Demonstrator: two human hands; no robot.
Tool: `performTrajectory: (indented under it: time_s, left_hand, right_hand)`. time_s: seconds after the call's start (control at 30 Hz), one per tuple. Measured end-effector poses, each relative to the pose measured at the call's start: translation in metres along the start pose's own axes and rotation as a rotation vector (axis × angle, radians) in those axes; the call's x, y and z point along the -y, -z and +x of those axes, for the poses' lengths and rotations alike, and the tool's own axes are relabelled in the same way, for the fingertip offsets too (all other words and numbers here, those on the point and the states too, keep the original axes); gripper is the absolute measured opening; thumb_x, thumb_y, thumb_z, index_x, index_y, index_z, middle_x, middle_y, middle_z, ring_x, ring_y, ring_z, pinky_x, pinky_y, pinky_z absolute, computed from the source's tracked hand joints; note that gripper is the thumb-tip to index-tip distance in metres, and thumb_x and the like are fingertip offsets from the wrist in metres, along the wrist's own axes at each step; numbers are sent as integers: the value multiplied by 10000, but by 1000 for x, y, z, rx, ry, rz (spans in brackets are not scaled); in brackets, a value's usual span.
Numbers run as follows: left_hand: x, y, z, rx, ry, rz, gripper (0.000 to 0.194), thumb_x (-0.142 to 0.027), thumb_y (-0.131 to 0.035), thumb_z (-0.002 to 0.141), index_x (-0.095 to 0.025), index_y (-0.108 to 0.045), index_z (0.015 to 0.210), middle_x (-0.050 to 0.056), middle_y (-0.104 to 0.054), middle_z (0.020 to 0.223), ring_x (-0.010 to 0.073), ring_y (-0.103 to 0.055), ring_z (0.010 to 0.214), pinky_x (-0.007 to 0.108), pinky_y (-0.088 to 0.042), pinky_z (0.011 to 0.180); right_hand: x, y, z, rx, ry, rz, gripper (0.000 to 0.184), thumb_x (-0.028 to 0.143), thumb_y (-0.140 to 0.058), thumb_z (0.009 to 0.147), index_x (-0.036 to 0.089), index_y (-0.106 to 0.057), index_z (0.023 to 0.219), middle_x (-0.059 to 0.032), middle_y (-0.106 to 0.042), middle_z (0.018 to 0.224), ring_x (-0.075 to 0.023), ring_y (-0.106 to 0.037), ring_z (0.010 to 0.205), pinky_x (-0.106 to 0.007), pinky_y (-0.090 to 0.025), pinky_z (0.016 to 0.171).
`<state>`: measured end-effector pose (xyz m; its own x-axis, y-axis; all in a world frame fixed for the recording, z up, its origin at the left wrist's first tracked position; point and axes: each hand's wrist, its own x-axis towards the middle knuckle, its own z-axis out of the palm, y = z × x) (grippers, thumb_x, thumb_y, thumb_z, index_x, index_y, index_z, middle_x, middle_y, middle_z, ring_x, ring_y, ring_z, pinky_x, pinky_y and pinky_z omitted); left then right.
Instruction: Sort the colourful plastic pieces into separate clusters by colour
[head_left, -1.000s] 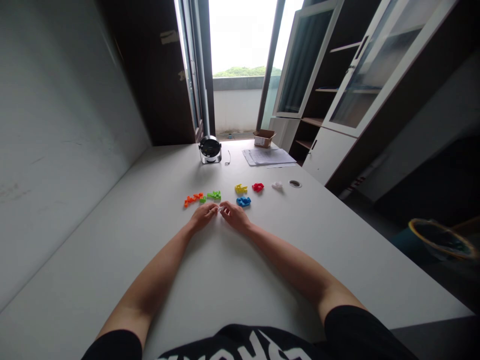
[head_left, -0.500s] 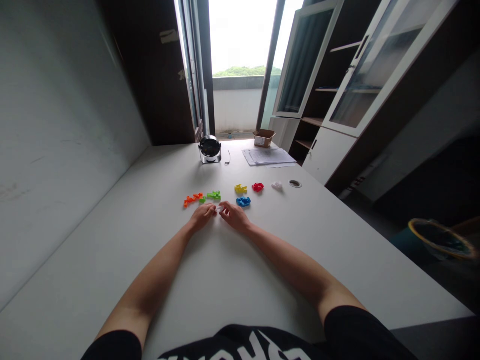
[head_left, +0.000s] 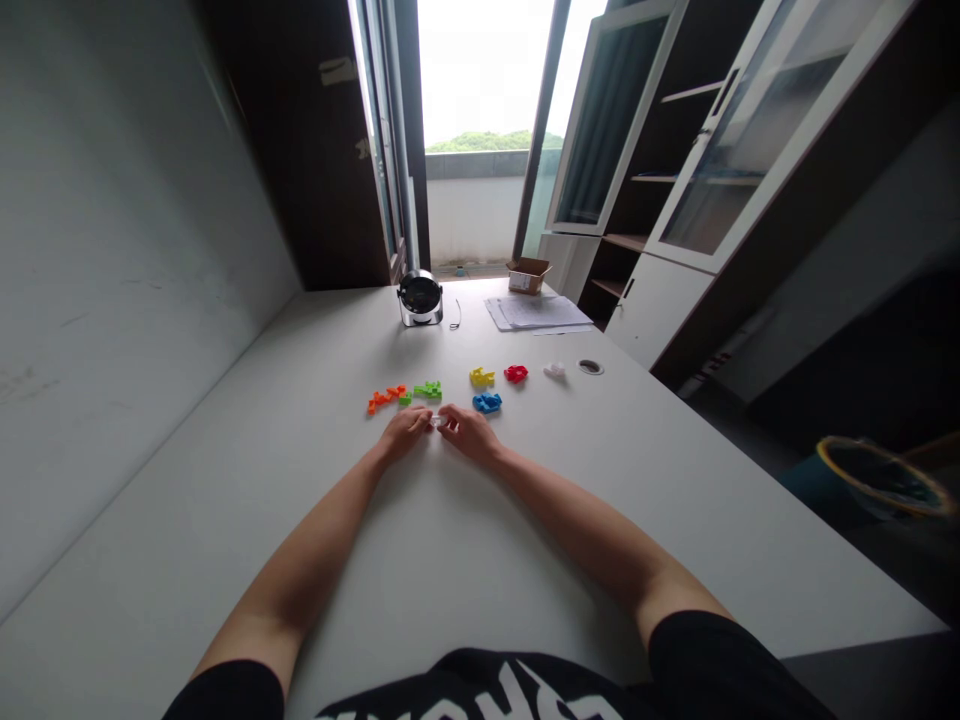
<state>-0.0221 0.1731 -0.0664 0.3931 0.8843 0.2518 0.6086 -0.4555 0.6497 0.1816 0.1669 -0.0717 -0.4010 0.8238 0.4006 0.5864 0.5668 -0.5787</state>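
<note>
Between my two hands is a small white plastic piece (head_left: 438, 421), held just above or on the table; the fingers cover much of it. My left hand (head_left: 407, 430) is closed on its left side. From the right, my right hand (head_left: 466, 432) pinches the same piece between thumb and fingers. Just beyond my left hand lie orange plastic pieces (head_left: 386, 398) and green plastic pieces (head_left: 427, 390). Past my right hand are blue pieces (head_left: 487, 403), yellow pieces (head_left: 481, 377) and red pieces (head_left: 516, 373). More white pieces (head_left: 554, 370) sit farther right.
The white table (head_left: 420, 580) meets a wall on the left. A round black and silver device (head_left: 421, 298) stands at the back, near papers (head_left: 540, 313) and an open cardboard box (head_left: 529, 276). A cable hole (head_left: 591, 368) is at the right.
The fingers of my right hand have closed in slightly around the white piece. The coloured pieces lie where they were.
</note>
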Motion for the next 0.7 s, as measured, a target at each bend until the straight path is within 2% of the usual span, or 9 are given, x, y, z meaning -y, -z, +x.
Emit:
performTrajectory:
  time_s: [0.17, 0.43, 0.57, 0.7]
  left_hand:
    - [1, 0, 0, -13, 11, 39, 449, -445, -316, 1007, -189, -618, 793, 54, -647, 840, 201, -580, 808, 297, -448, 742]
    - [-1, -1, -2, -31, 14, -13, 317, -400, -428, 976, -202, -673, 1007, 48, -696, 951, 197, -612, 865, 285, -455, 758]
    - [-5, 0, -3, -49, 32, -28, 280, -382, -483, 947, -204, -667, 1060, 40, -707, 941, 192, -620, 844, 288, -462, 780]
    - [-7, 0, -4, -44, 38, -40, 277, -383, -509, 933, -201, -657, 1080, 30, -699, 894, 180, -616, 802, 273, -457, 723]
  right_hand:
    - [2, 1, 0, 6, -3, -28, 162, 301, -630, 886, 237, -666, 1030, 8, -696, 791, -132, -599, 683, -222, -403, 660]
    - [1, 0, 0, -4, -23, -12, 180, 313, -620, 893, 234, -661, 1049, 2, -707, 806, -137, -610, 691, -230, -421, 675]
    - [0, 0, 0, 0, -30, -8, 184, 298, -634, 882, 243, -671, 1054, 4, -706, 803, -142, -619, 710, -232, -427, 682]
    - [-1, 0, 0, -4, -18, -18, 174, 314, -609, 907, 237, -673, 1050, -2, -704, 812, -142, -609, 711, -232, -420, 680]
